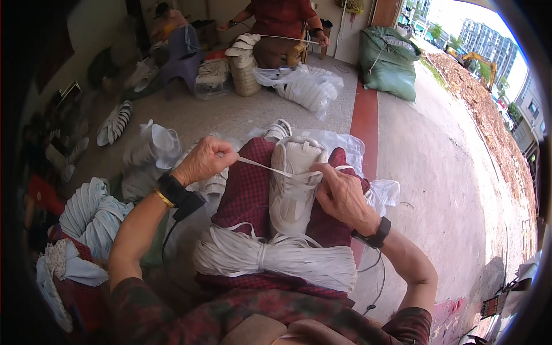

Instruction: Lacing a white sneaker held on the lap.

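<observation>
A white shoe upper [289, 208] lies between my thighs, on red-and-black checked cloth, its tongue end pointing away from me. White lacing crosses its front. My left hand [202, 163] is closed in a pinch on one end of a white shoelace [257, 165], which it holds taut out to the left of the shoe. On the shoe's right edge, my right hand [342, 194] is closed, thumb and fingers pinching the lace near the eyelets. Across my lap, closer to me, rests a thick bundle of white shoelaces [305, 261], tied at its middle.
Stacked pale uppers [95, 215] lie at my left, with bagged ones [158, 146] beyond. Ahead, another person [279, 26] in red stretches a lace near a plastic bag of shoes [310, 91]. A green sack [389, 63] stands by the doorway. Cables hang from both my wrist bands.
</observation>
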Tool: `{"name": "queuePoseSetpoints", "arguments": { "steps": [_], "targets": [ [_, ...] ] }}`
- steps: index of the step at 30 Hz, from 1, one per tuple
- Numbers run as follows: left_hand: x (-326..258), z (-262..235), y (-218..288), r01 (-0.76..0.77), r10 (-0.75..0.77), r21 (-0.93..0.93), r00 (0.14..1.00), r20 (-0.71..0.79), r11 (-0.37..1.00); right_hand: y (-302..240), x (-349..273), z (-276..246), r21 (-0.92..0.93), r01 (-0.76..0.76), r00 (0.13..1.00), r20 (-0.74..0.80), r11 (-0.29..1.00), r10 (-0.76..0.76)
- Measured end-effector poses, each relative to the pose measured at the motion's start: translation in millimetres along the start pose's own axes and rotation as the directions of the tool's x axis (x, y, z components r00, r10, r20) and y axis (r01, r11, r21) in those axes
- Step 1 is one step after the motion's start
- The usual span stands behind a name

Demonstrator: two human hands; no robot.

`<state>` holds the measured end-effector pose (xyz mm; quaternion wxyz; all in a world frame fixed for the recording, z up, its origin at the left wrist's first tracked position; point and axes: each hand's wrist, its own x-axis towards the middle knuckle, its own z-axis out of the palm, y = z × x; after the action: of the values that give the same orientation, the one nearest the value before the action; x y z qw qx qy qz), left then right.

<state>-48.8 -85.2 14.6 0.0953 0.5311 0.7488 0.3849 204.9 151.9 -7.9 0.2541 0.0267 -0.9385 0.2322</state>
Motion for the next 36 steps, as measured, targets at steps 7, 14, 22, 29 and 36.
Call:
{"name": "queuePoseSetpoints", "arguments": {
  "steps": [7,14,22,29,36],
  "targets": [
    [-11.9,-29.3,-16.7,0.214,-0.242,0.285,0.968,0.067,0.934,-0.2,9.1,-4.1,-0.030,0.033,0.999,-0.004,0.999,-0.033],
    [0.5,43.5,31.3,-0.259,0.270,0.216,0.962,-0.022,0.941,5.8,23.1,-11.6,-0.128,0.197,0.980,0.053,0.972,-0.192],
    [11.2,53.2,31.5,0.036,0.074,-0.321,0.944,0.323,0.946,3.2,27.4,-14.5,0.018,0.086,0.987,0.137,0.996,-0.088],
    [19.3,12.3,-6.8,0.271,-0.344,0.392,0.930,0.129,0.879,29.1,10.8,-28.4,-0.020,0.129,0.990,0.065,0.991,-0.128],
    [-0.7,63.1,50.5,-0.184,0.184,0.028,0.983,0.005,0.982,44.6,-13.5,-49.5,-0.139,0.113,0.989,0.105,0.984,-0.099]
  ]
}}
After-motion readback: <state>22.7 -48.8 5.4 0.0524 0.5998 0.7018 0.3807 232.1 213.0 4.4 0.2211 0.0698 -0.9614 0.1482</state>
